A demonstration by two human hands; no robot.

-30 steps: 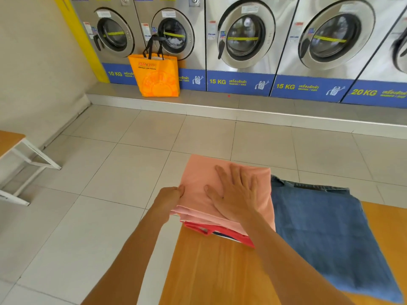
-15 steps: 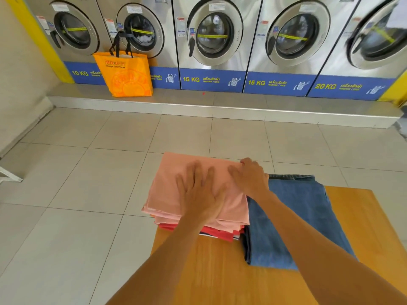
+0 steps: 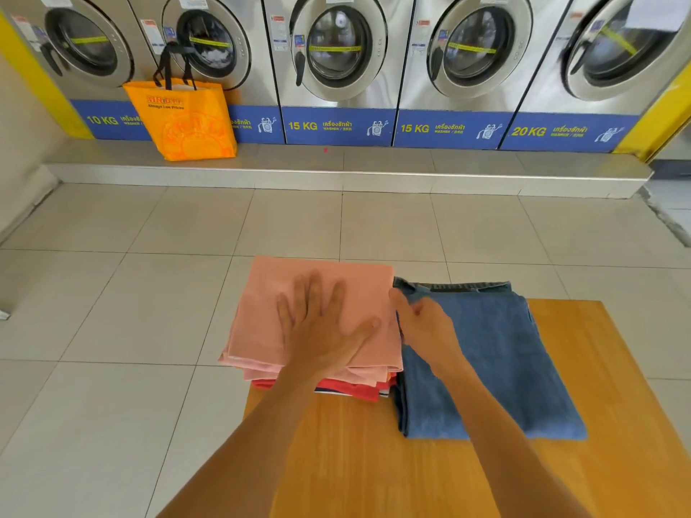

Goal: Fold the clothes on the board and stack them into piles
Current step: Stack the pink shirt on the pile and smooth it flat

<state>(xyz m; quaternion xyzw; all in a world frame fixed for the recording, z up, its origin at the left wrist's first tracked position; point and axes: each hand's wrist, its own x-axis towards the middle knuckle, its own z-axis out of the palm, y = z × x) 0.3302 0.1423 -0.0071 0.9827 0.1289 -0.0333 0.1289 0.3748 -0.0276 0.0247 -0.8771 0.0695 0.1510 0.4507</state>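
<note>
A folded pink garment (image 3: 269, 312) tops a pile at the far left corner of the wooden board (image 3: 374, 461), overhanging its edge. Red and striped clothes (image 3: 359, 391) show beneath it. My left hand (image 3: 321, 330) lies flat on the pink garment, fingers spread. Folded blue jeans (image 3: 504, 360) lie right beside the pile, touching it. My right hand (image 3: 426, 327) rests on the jeans' left edge against the pile's right side. Its thumb points forward and its fingers are tucked out of sight between pile and jeans.
A tiled floor lies beyond the board's far and left edges. A row of front-loading washing machines (image 3: 336, 50) stands on a raised step (image 3: 336, 170) at the back. An orange shopping bag (image 3: 187, 121) stands on that step at the left.
My left hand has moved from the pile's left edge onto the top of the pink garment. My right hand has slid off the top to the pile's right side.
</note>
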